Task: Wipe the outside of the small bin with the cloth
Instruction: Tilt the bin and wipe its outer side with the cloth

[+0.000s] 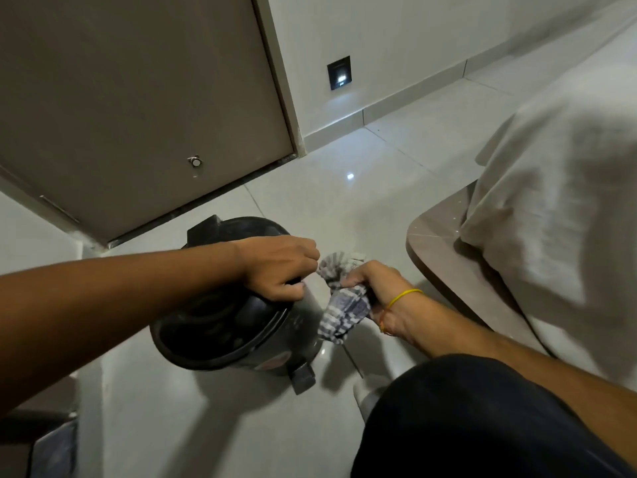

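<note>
We have the small bin (241,326) on the tiled floor (344,201), between the door (138,108) and the corner of the bed (517,236). Our left hand (279,267) has its grip closed over the bin's upper rim, steadying it. Our right hand (372,291) has its grip bunched tight around the checked cloth (341,301), which sits against the bin's right side wall. We judge the wiping to be under way on that side; we cannot tell how much of the outside is already clean, since the dark finish shows no clear marks, and the far side and the part under the left arm are hidden. The bin appears tilted, its long axis leaning so the black lid (220,326) faces up toward us, with the pedal (303,376) at the near bottom edge pointing to our knee (465,419).
</note>
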